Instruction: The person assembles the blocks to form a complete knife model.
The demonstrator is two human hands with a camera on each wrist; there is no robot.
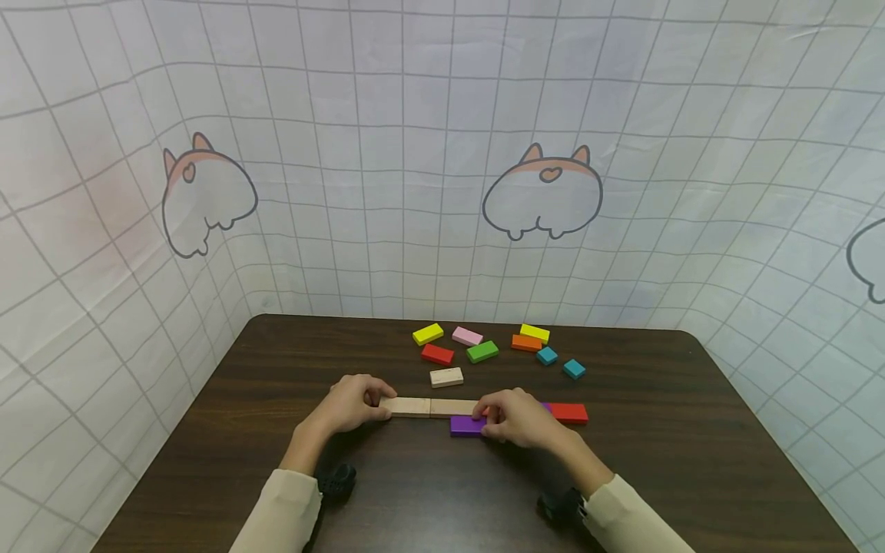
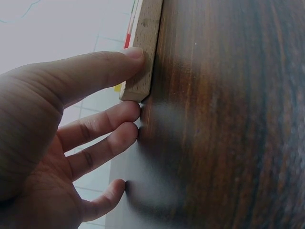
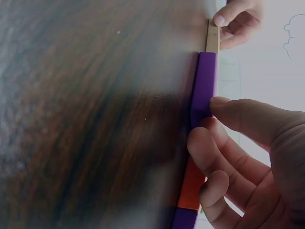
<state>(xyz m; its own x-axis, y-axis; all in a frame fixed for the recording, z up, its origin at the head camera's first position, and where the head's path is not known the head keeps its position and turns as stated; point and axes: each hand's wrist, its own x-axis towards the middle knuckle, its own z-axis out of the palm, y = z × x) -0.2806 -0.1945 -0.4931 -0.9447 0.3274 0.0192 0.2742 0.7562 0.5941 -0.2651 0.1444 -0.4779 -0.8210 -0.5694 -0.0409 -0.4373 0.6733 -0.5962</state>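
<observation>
Two plain wooden blocks [image 1: 405,408] lie end to end in a row on the table. At the row's left end, my left hand [image 1: 351,402] holds the outer plain block between thumb and index finger. In the left wrist view, the thumb [image 2: 107,67] is against that block's long side and the other fingers are near its end. My right hand [image 1: 520,418] pinches the right end of a purple block [image 1: 467,426], which lies along the front of the row. Behind that hand the row continues, partly hidden, to a red block [image 1: 569,413].
Behind the row lie a loose plain block [image 1: 446,377], a red block [image 1: 438,354], a green block [image 1: 482,352], a pink block [image 1: 467,336], an orange block [image 1: 527,343], yellow blocks [image 1: 428,334] and small blue blocks [image 1: 574,369]. A gridded curtain [image 1: 387,230] hangs beyond the table's back edge.
</observation>
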